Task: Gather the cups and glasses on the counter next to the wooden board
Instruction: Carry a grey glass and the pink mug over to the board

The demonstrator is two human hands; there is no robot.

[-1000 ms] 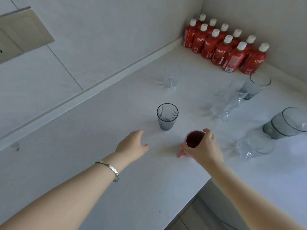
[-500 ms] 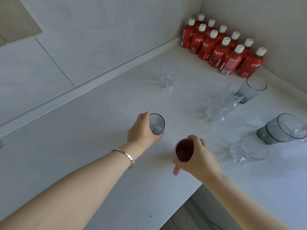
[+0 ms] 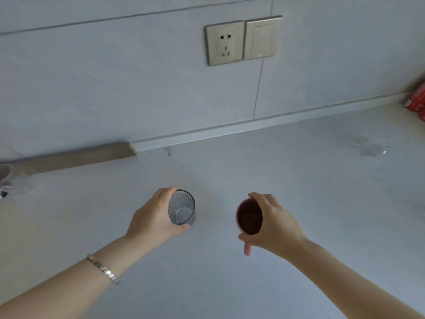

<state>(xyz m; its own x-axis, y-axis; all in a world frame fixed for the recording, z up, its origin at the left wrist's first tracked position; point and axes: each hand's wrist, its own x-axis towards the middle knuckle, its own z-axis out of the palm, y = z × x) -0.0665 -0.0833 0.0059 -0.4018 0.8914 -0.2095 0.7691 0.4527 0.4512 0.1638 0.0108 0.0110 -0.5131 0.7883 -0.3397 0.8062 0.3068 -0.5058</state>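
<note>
Both hands grasping: left hand (image 3: 153,221) wrapped around ribbed grey glass (image 3: 181,207), right hand (image 3: 273,225) clasping pink cup (image 3: 249,217), both held over the white counter (image 3: 287,180), well apart. Whether either base touches the surface cannot be told. Glass looks empty, fluted walls, smoky tint. Cup interior dark red; contents unclear. Cup handle pokes out below the palm. Wooden board (image 3: 73,157) lies along the wall, far left, blurred. Clear glassware (image 3: 10,180) cut off at left edge. Red bottles (image 3: 417,100) clipped at right. Bracelet (image 3: 103,269) on left wrist.
</note>
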